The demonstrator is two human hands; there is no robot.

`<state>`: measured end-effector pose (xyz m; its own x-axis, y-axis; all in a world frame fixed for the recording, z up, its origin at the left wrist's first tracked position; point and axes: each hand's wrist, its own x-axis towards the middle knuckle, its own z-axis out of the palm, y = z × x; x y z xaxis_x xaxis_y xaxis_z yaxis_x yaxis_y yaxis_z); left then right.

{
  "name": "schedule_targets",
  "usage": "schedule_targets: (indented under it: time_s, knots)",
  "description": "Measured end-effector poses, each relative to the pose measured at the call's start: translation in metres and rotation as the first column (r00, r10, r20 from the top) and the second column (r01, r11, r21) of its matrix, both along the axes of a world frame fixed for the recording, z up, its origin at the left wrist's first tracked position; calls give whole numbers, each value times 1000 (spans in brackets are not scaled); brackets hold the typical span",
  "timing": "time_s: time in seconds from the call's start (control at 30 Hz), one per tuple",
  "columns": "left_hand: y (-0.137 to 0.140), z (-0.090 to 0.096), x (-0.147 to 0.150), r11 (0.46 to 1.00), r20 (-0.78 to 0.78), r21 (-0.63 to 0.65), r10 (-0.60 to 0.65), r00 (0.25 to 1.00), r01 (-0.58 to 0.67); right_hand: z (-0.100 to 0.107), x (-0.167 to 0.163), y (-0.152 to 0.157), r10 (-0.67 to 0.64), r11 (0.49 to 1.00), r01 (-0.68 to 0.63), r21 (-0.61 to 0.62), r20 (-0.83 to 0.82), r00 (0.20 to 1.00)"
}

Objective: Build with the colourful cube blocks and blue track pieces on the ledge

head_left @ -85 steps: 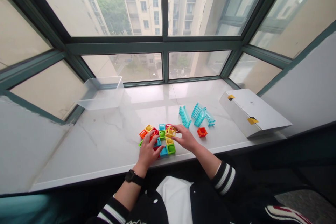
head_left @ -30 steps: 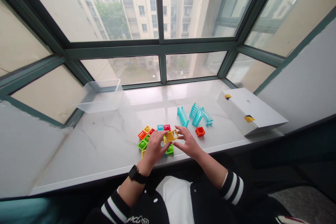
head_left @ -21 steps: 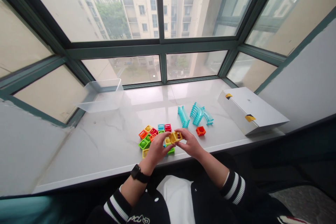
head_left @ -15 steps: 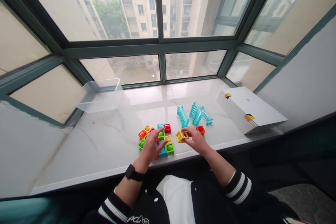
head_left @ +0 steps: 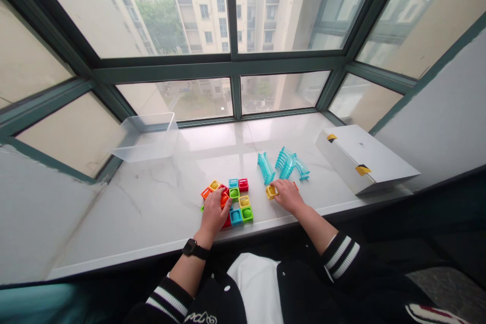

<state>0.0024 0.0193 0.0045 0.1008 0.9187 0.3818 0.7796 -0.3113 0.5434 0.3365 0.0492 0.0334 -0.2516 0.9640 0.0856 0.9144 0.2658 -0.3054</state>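
Observation:
My left hand (head_left: 215, 212) is over the left part of a cluster of coloured toy blocks, its thumb and fingers closed round an orange block (head_left: 225, 199). Beside it in the cluster lie a green block (head_left: 246, 213), a blue block (head_left: 236, 216), a yellow block (head_left: 244, 201) and a red block (head_left: 243, 185). Further right, my right hand (head_left: 288, 195) grips a yellow block (head_left: 271, 192) low over the sill. That hand mostly covers an orange-red block (head_left: 296, 187). Just beyond it lie clear turquoise track pieces, one straight (head_left: 266, 168) and some curved (head_left: 285, 163).
A clear plastic bin (head_left: 148, 152) stands at the back left of the white marble sill (head_left: 152, 197). On the right is a white box (head_left: 368, 157) with yellow-and-black tape tabs. Window frames bound the back, and the sill's front edge runs close to my body.
My right hand has moved right and slightly away from me with the yellow block, lowering it beside the orange-red one. My left hand has come down and closed on an orange block.

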Motion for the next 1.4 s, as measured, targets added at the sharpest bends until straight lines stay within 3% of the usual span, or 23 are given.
schedule_targets:
  time_s: [0.3, 1.0, 1.23, 1.4]
  knots:
    - [-1, 0, 0, 1000, 5, 15, 17, 1000, -17, -11, -6, 3, -116, 993, 115, 13, 94, 989]
    - [-1, -2, 0, 1000, 13, 0, 12, 1000, -12, -16, -7, -3, -99, 994, 95, 48, 92, 991]
    - [0, -4, -2, 1000, 5, -1, 11, 1000, -11, -2, -5, -12, -63, 995, 62, 75, 18, 998]
    - [0, -5, -1, 1000, -1, 9, 18, 1000, -18, 11, -13, -21, 34, 993, -15, 117, -168, 985]
